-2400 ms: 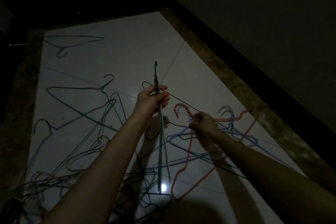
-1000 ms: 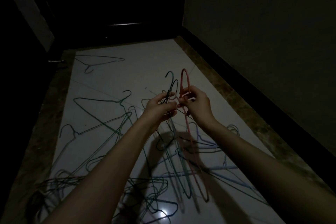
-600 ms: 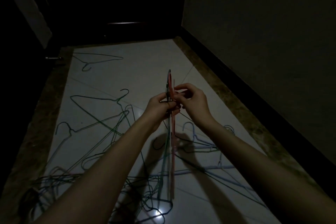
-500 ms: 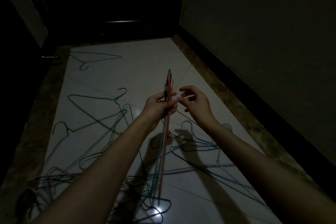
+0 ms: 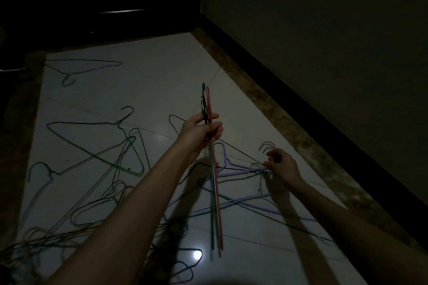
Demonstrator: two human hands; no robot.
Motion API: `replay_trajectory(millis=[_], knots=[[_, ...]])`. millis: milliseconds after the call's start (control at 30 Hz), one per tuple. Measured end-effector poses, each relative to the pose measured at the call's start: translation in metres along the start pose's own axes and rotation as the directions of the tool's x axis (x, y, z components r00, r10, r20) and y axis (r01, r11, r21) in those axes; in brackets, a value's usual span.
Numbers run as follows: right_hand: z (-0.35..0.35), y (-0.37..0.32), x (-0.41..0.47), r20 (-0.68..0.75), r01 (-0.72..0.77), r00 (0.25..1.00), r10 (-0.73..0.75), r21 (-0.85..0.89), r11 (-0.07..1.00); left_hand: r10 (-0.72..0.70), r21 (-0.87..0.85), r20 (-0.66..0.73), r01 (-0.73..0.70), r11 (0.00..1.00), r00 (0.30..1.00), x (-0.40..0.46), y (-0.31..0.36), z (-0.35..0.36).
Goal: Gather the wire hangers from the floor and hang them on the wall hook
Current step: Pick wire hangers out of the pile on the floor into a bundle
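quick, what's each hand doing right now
Left hand: grips the bundle of hangers, held upright.
Right hand: pinches the lilac hangers on the floor.

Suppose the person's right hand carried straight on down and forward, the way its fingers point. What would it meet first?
Most likely the pale lilac hangers on the floor tiles: the right hand reaches down with fingertips at their necks, perhaps already touching. Depth is unclear in this dim view.

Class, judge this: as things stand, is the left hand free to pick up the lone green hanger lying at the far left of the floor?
Probably not: the left hand already grips a bunch of hangers, and the lone green hanger lies far beyond it.
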State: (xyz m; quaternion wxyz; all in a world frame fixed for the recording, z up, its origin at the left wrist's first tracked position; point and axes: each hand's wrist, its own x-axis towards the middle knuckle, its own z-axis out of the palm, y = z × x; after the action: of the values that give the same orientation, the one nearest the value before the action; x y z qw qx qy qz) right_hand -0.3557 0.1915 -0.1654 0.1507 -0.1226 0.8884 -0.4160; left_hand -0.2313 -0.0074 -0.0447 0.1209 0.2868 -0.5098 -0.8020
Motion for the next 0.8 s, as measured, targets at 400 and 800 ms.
replay_trajectory(millis=[400, 800], knots=[[-0.006, 0.040, 0.010, 0.015, -0.050, 0.999, 0.051, -0.068, 0.996, 0.001, 0.018, 0.017, -0.001, 1.000, 1.000, 0.024, -0.018, 0.027], [0.019, 0.059, -0.016, 0.117, -0.002, 0.992, 0.034, -0.264, 0.964, -0.015, 0.074, 0.027, 0.013, 0.997, 1.000, 0.031, -0.026, 0.030]])
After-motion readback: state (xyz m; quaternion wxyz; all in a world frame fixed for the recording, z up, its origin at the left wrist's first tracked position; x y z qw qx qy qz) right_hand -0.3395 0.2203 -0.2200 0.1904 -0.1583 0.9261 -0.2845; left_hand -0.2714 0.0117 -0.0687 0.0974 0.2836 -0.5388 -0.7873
